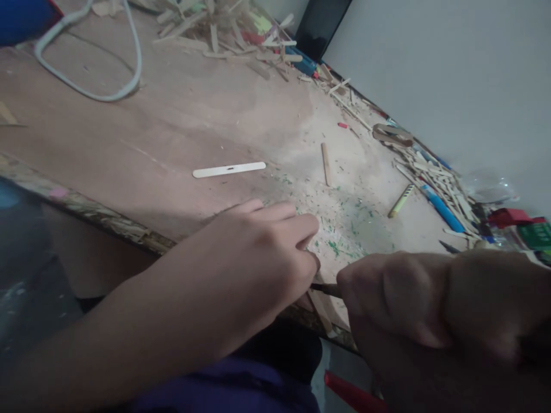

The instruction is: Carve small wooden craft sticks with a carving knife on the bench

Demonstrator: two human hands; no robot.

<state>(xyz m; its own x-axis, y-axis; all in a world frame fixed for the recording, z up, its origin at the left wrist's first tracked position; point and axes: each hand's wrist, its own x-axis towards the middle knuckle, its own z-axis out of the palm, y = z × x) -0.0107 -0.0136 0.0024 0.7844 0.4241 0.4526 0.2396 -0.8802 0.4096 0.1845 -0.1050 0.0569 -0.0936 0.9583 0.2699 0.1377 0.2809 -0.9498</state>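
My left hand [271, 246] rests at the table's near edge with its fingers curled down and pressed together. A pale wooden craft stick [322, 318] comes out from under its thumb side; the rest is hidden by the hand. Low on the right, my right hand [413, 298] is closed in a fist around a slim tool with a dark, tapered tip [328, 290]. That tip points left and meets the stick beside my left thumb; the handle is hidden in the fist. Beyond my left hand lies a white craft stick [229, 170] with a small dark mark at its middle.
Green shavings [338, 246] are scattered over the wooden table [172, 120]. A single stick [326, 164], a yellowish crayon-like piece [400, 201] and a blue marker [443, 209] lie to the right. Stick piles [215, 28] line the wall, and a white cable [138, 63] loops at upper left.
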